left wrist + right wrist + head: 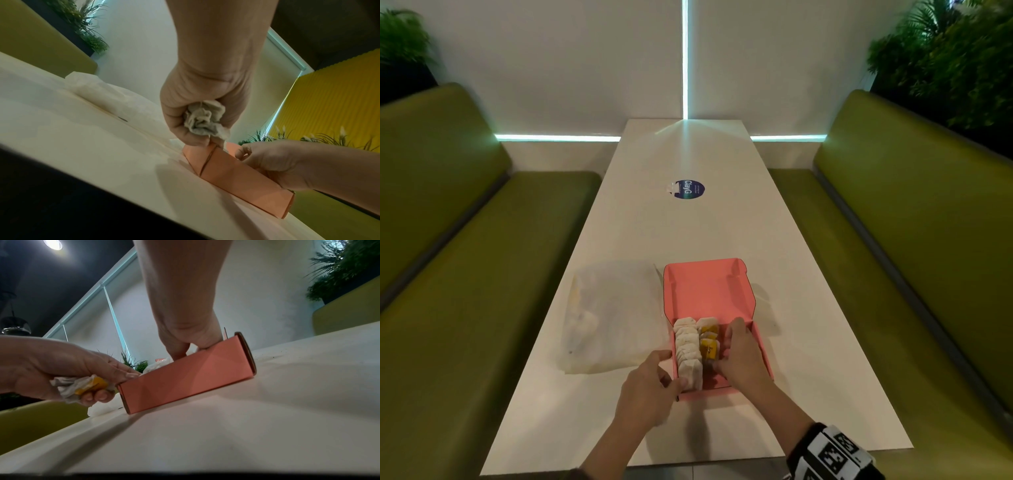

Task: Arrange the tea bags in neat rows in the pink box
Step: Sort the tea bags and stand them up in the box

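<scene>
Pink box [709,291] is sitting open on the near part of the white table [688,233], lid standing up at its far side. Two rows of tea bags [688,346] are standing inside: a full left row, and a shorter right row showing yellow tags [708,349]. Left hand [647,390] is clenching a crumpled tea bag [202,120] in its palm, fingertips touching the box's near-left corner. Right hand [739,356] is reaching down into the box's right side beside the shorter row; can't tell whether it's holding anything. Translucent plastic bag [613,315] is lying just left of the box.
</scene>
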`<state>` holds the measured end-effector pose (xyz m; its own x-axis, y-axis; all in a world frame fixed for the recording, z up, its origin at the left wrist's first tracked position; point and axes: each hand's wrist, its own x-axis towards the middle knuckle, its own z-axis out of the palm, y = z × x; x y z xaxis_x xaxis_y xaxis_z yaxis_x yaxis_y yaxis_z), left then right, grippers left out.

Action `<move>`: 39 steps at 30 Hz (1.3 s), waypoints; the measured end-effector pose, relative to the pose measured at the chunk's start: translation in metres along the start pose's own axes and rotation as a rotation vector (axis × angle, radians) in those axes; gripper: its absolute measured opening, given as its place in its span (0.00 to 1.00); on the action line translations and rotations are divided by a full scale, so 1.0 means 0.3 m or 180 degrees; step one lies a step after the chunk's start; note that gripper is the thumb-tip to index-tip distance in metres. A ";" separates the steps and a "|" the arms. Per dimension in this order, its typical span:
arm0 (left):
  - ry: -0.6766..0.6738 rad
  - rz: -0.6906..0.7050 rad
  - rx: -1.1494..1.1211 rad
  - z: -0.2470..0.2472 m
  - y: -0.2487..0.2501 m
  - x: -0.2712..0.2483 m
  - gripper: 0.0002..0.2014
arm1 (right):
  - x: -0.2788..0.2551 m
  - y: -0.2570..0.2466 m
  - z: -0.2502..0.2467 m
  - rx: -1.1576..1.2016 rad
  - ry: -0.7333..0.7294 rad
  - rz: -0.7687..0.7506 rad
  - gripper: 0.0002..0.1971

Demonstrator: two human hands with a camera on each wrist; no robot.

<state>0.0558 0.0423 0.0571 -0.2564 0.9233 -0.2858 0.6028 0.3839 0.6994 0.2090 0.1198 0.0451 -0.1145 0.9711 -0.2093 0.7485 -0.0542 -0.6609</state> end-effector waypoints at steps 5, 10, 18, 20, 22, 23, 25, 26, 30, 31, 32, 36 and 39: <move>0.0035 0.0020 -0.0016 0.003 -0.001 0.003 0.26 | -0.004 -0.002 -0.004 -0.0176 -0.0082 -0.0205 0.14; 0.0036 0.0037 -0.0043 0.004 -0.007 0.006 0.26 | -0.007 -0.009 0.006 -0.0290 -0.0048 -0.0393 0.08; 0.0388 0.0293 -0.0096 -0.023 0.019 0.012 0.12 | -0.020 -0.019 -0.099 0.0034 0.0248 -0.0570 0.09; 0.0350 0.0228 -0.0764 -0.029 0.045 0.016 0.15 | -0.048 -0.034 -0.132 0.0091 0.0089 -0.0676 0.08; 0.0215 0.0029 -0.1576 -0.038 0.086 0.014 0.20 | -0.083 -0.061 -0.162 0.0401 -0.0045 -0.0815 0.09; 0.0126 -0.0081 -0.1950 -0.042 0.108 0.010 0.22 | -0.105 -0.079 -0.175 0.0646 -0.0169 -0.0900 0.11; -0.0024 -0.0258 -0.2571 -0.046 0.150 0.004 0.26 | -0.151 -0.121 -0.195 0.1045 -0.0597 -0.1035 0.11; -0.0079 -0.0324 -0.2828 -0.048 0.170 -0.001 0.27 | -0.172 -0.139 -0.197 0.1107 -0.0816 -0.1077 0.11; -0.0022 -0.0428 -0.3390 -0.035 0.215 -0.015 0.29 | -0.217 -0.183 -0.176 0.0861 -0.0993 -0.1230 0.16; -0.0001 -0.0421 -0.3442 -0.032 0.219 -0.019 0.29 | -0.219 -0.188 -0.173 0.0833 -0.0907 -0.1226 0.15; 0.0001 -0.0398 -0.3500 -0.031 0.221 -0.023 0.29 | -0.219 -0.189 -0.172 0.0880 -0.0839 -0.1185 0.14; -0.0239 -0.0200 -0.3504 -0.039 0.207 -0.029 0.28 | -0.212 -0.176 -0.190 0.1376 -0.0636 -0.0974 0.12; -0.0617 -0.0007 -0.3385 -0.043 0.200 -0.047 0.15 | -0.200 -0.171 -0.201 0.1683 -0.0280 -0.0861 0.12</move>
<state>0.0858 0.0522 0.1115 -0.0763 0.9440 -0.3211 -0.3864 0.2689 0.8823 0.2170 0.0782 0.1352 -0.3260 0.9449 -0.0276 0.2615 0.0621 -0.9632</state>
